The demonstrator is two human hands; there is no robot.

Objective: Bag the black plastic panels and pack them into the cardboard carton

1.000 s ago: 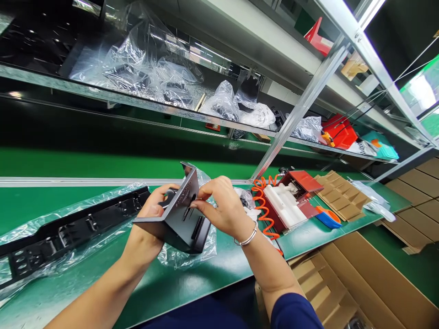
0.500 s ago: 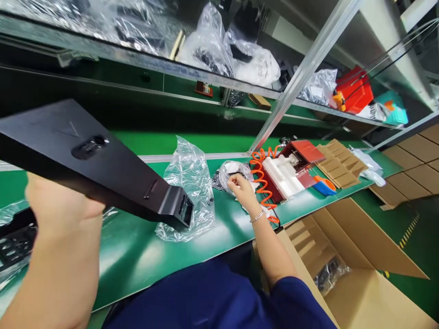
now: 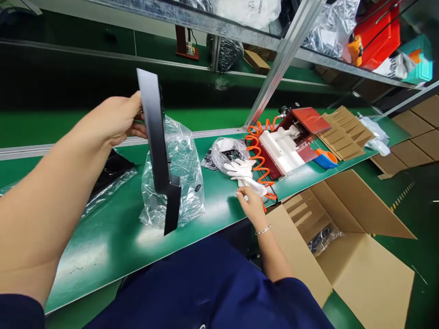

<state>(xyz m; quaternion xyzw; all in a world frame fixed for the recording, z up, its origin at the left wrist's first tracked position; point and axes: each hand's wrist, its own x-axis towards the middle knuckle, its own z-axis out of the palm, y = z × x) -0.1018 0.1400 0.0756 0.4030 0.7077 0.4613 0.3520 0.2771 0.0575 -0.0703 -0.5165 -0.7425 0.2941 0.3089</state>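
Here at nine to ten o'clock, the left hand [image 3: 121, 114] has its grip clasped on the black part [image 3: 156, 132]: matte, long, slim side-on, near upright, stepping sharply at its lower end. A clear bag [image 3: 187, 169] shows behind on the green tabletop [image 3: 221, 201]. Right hand [image 3: 252, 205], four to five o'clock, fingers curled beside white gloves [image 3: 240, 170]; can't tell whether that grip holds anything.

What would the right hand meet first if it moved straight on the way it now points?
The right hand would probably meet the white gloves just ahead of it, though this single view leaves the depth unclear.
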